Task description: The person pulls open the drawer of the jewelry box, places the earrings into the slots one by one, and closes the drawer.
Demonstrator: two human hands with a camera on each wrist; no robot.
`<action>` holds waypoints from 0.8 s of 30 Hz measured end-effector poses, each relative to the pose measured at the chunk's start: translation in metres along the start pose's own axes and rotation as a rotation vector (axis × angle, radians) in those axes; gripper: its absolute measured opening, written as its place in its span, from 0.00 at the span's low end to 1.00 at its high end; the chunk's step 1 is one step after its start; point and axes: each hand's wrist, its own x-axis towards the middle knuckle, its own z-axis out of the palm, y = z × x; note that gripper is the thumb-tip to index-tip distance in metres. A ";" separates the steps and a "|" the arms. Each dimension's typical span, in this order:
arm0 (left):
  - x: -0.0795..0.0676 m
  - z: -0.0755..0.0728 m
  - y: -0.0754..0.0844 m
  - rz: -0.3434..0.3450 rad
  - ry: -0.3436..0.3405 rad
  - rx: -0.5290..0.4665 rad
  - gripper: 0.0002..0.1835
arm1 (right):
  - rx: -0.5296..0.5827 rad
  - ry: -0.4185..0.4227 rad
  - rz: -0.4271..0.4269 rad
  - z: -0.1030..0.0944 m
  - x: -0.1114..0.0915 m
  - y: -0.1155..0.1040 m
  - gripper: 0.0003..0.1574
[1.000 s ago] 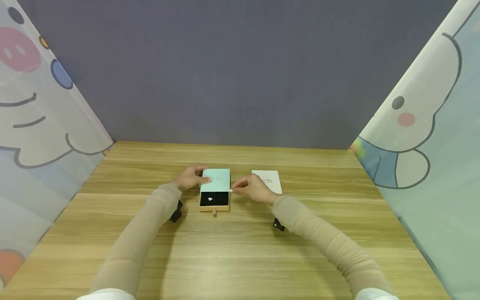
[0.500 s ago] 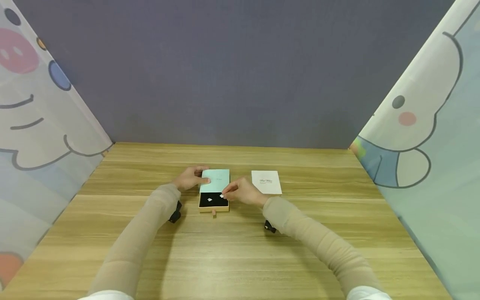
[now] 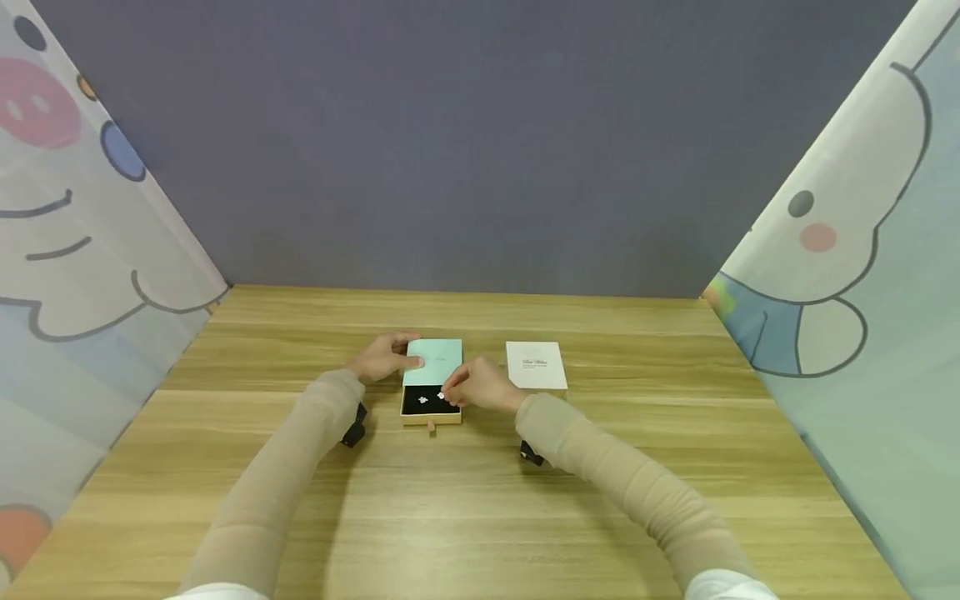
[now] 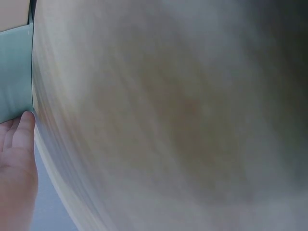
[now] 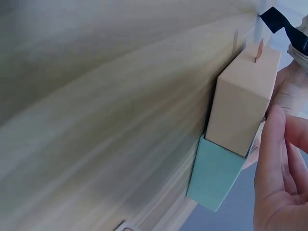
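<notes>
A drawer-style jewelry box (image 3: 435,358) lies on the table, its mint sleeve at the back and its black-lined drawer (image 3: 431,418) pulled out toward me. My left hand (image 3: 381,358) holds the sleeve's left side, thumb on top. One small, sparkly white stud earring (image 3: 423,400) sits on the black lining. Over the drawer's right half, my right hand (image 3: 483,385) pinches a matching stud earring (image 3: 441,396) between thumb and fingertips, at or just above the lining. In the right wrist view, the beige drawer side (image 5: 240,110) hides the earrings.
A white box (image 3: 535,365) with printed lettering stands to the right, just behind my right hand. Dark wrist straps (image 3: 354,427) hang below the sleeves. A grey partition (image 3: 480,150) closes off the table's back edge, with cartoon-print curtains (image 3: 817,250) at both sides.
My right hand has moved left with the earring, from beside the box to over the drawer, uncovering the white box. The left hand stays on the sleeve.
</notes>
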 end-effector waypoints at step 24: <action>-0.001 0.000 0.001 -0.012 -0.020 -0.027 0.36 | -0.189 0.015 0.070 0.011 0.010 -0.015 0.07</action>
